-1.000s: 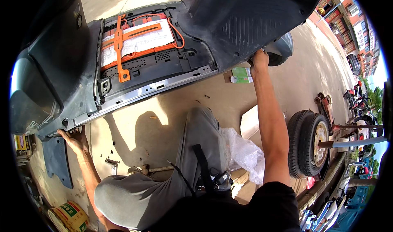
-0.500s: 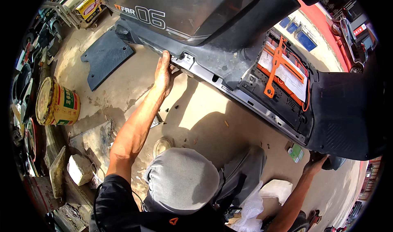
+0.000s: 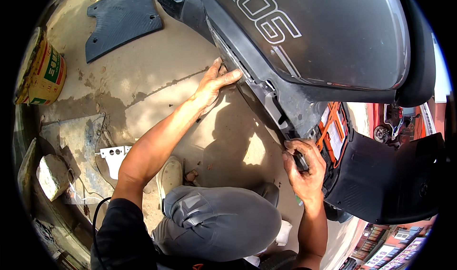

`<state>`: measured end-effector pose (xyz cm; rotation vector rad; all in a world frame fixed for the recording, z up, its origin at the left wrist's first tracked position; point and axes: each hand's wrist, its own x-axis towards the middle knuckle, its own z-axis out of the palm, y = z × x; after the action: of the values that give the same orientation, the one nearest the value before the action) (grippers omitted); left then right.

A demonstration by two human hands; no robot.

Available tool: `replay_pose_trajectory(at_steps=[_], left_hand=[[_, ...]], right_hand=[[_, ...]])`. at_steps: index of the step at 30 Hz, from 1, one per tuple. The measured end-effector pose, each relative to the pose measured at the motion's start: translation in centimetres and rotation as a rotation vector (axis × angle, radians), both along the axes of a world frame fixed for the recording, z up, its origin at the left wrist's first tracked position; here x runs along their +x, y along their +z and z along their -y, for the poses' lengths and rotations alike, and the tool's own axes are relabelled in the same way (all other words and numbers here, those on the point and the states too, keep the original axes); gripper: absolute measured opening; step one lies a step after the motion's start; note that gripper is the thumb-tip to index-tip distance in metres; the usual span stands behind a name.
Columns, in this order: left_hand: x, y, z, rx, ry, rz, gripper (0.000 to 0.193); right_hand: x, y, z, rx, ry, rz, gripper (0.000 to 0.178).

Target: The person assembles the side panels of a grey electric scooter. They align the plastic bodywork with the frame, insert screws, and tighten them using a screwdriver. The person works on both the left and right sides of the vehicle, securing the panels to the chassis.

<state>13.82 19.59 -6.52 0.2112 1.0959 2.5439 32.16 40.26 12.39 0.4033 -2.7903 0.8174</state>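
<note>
A dark grey scooter (image 3: pixel 328 36) stands across the upper right. Along its lower edge runs a long grey side trim strip (image 3: pixel 272 107) with slots and clip openings. My left hand (image 3: pixel 212 86) grips the strip toward its upper end, thumb on the outer face and fingers tucked behind, partly hidden. My right hand (image 3: pixel 307 170) is curled over the strip farther down, thumb below and fingers on top. Just beyond my right hand, orange straps (image 3: pixel 335 122) and a white paper label show in the scooter's uncovered floor compartment.
A dark ribbed floor panel (image 3: pixel 124 22) lies on the ground at upper left. Beside it stands a yellow bucket (image 3: pixel 45 75). A white metal bracket (image 3: pixel 114 159) and a pale stone block (image 3: pixel 53 177) lie at lower left. My bent knee (image 3: pixel 223 222) is below the strip.
My right hand has moved from under the scooter's right end up and left onto the strip. My left hand still grips the strip. The view has turned and come closer.
</note>
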Motion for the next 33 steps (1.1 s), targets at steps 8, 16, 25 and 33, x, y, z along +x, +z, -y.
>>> replay_pose_trajectory(at_steps=[8,16,25,33], left_hand=[[-1.9,-0.7,0.6,-0.013,0.05,-0.046,0.116],[-2.6,-3.4,0.3,-0.1,0.022,-0.143,0.12],[-3.8,-2.9,3.1,-0.291,-0.084,-0.237,0.11],[-5.5,-2.4,3.8,-0.306,-0.212,-0.227,0.106]], right_hand=[[-14.0,0.3,6.7,0.261,0.376,-0.224,0.032],[-17.9,-4.6,6.6,0.103,0.513,-0.382,0.024],[-19.5,-8.0,10.4,-0.2,0.387,-0.585,0.018],[-19.4,-7.7,9.5,-0.266,0.36,-0.521,0.012]])
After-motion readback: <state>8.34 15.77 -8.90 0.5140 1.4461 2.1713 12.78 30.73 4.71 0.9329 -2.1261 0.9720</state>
